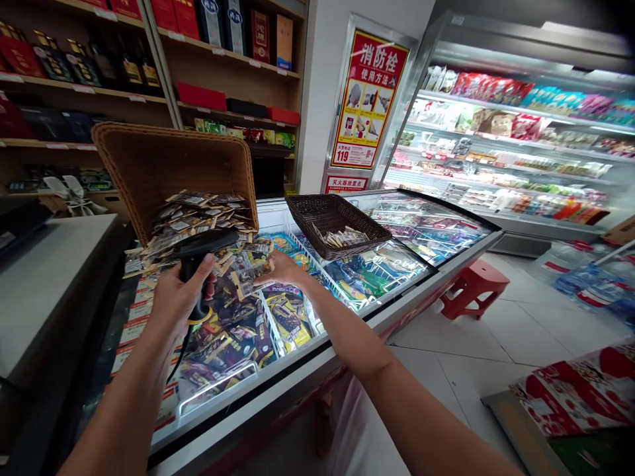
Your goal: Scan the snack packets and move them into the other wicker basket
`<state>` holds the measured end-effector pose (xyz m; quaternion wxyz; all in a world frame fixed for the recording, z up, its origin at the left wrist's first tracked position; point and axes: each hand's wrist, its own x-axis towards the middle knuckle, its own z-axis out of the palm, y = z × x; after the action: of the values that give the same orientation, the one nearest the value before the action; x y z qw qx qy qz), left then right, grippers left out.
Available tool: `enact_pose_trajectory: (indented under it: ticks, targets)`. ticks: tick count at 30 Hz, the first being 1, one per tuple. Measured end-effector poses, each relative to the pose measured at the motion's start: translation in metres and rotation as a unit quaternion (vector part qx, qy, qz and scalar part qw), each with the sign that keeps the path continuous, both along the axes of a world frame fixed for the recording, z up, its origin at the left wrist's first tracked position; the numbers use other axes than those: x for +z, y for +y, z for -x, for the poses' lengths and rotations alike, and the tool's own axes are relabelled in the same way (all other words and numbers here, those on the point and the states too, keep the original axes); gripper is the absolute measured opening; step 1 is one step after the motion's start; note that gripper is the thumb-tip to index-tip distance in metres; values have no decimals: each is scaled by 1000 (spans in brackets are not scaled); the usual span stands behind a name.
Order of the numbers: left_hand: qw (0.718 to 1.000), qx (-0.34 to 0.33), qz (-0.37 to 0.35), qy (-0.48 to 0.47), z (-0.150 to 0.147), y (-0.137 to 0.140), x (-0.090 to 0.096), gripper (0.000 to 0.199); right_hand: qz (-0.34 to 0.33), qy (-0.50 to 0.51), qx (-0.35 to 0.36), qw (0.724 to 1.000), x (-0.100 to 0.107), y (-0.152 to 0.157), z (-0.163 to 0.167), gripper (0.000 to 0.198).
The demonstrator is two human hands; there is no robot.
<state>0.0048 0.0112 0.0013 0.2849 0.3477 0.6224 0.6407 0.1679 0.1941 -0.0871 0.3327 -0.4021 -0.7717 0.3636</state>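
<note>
My left hand (184,291) is wrapped round the handle of a black barcode scanner (206,243), whose cord hangs down below. Between the fingers of my right hand (285,270) is a small clear snack packet (251,277), held just to the right of the scanner. Beyond the scanner, a light brown wicker basket (178,149) lies tipped toward me, with many similar packets (198,211) spilling from it onto the freezer's glass top. A dark brown woven basket (307,221) stands to the right with some packets (344,237) inside.
The chest freezer (307,363) holds wrapped ice creams behind its glass. A grey counter (54,264) is at the left. A red stool (476,287) and large water bottles (590,277) stand on the floor at right. Shelves (238,59) and a lit display fridge (510,142) line the back.
</note>
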Motion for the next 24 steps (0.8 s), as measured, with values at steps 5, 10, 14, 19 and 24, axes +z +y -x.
enact_pose_trajectory:
  ticks: [5, 10, 14, 19, 24]
  targets:
    - [1000, -9, 8, 6, 0, 0, 0, 70, 173, 260, -21, 950, 21, 1, -5, 70]
    - [996, -74, 16, 44, 4, -1, -5, 61, 164, 384, -127, 899, 40, 7, -20, 37]
    - [979, -162, 58, 107, 9, 0, -15, 56, 149, 439, -166, 870, 47, 11, -31, 32]
    - [965, -189, 94, 153, 14, 4, -24, 54, 152, 447, -169, 865, 52, 10, -37, 29]
    - [969, -173, 81, 154, 15, 3, -22, 52, 161, 450, -172, 861, 51, 11, -37, 27]
